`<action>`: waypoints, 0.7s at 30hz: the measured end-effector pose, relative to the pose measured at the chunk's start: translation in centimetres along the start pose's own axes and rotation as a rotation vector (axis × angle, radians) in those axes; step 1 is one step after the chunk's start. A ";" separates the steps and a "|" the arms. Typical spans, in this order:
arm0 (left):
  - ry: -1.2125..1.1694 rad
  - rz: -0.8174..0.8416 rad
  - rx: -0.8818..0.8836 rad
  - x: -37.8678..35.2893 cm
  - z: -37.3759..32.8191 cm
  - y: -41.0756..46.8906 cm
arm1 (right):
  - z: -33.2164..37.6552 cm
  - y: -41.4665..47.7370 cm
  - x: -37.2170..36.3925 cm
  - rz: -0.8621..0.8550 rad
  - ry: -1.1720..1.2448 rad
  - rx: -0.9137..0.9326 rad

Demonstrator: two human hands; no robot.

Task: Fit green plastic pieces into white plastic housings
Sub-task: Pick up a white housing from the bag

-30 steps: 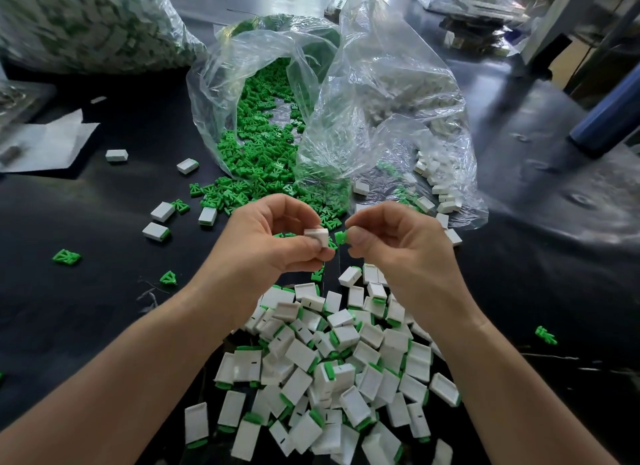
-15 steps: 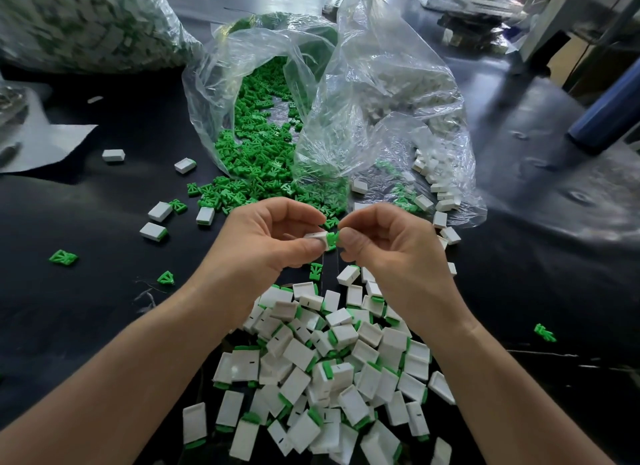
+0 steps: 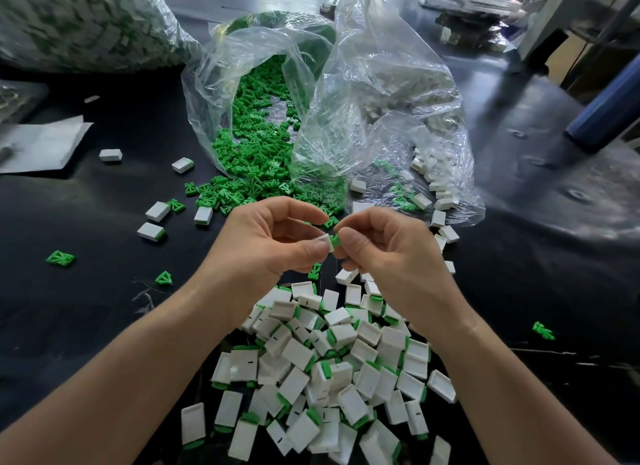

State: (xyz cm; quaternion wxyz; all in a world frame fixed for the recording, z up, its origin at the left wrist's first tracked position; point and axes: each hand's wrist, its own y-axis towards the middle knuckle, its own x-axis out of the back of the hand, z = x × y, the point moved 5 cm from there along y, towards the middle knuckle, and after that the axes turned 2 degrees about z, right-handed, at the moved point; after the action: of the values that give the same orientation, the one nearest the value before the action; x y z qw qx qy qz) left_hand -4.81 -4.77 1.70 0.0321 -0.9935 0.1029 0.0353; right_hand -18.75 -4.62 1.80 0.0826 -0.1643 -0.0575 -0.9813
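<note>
My left hand point(image 3: 266, 242) pinches a small white housing point(image 3: 321, 238) between thumb and fingers. My right hand point(image 3: 388, 248) pinches a green piece point(image 3: 335, 240) whose tip meets the open end of that housing. Both hands hover above the black table, just in front of the bags. Most of the housing is hidden by my left thumb and fingers. Below my wrists lies a heap of white housings with green pieces in them point(image 3: 332, 360).
A clear bag spilling loose green pieces point(image 3: 256, 145) lies open behind my hands, beside a clear bag of white housings point(image 3: 398, 93). Stray housings point(image 3: 157, 211) and green pieces point(image 3: 60, 257) dot the black table point(image 3: 69, 308) at left. A large filled bag point(image 3: 79, 17) sits far left.
My hands have closed together: the green piece in my right hand has moved left to meet the white housing in my left hand.
</note>
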 end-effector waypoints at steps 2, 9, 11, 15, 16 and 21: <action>0.003 -0.001 0.000 0.0 0.0 0.0 | -0.1 0.0 -0.1 0.015 -0.072 -0.011; -0.010 -0.010 0.013 0.2 0.1 0.0 | 0.2 -0.1 -0.4 0.045 -0.201 -0.031; -0.005 -0.009 0.016 0.2 0.1 0.0 | 0.2 -0.2 -0.5 0.056 -0.207 -0.028; -0.020 -0.013 0.024 0.2 0.1 0.0 | 0.1 -0.2 -0.8 0.073 -0.219 -0.024; -0.023 -0.014 0.025 0.2 0.1 0.0 | 0.1 -0.3 -0.8 0.073 -0.220 -0.023; -0.034 -0.013 0.021 0.2 0.1 0.0 | 0.1 -0.3 -0.8 0.066 -0.223 -0.011</action>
State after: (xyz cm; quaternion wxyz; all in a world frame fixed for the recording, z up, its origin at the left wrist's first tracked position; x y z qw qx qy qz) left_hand -4.63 -4.76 1.60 0.0444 -0.9931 0.0963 0.0509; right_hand -18.00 -4.20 1.57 0.1070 -0.2747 -0.0555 -0.9540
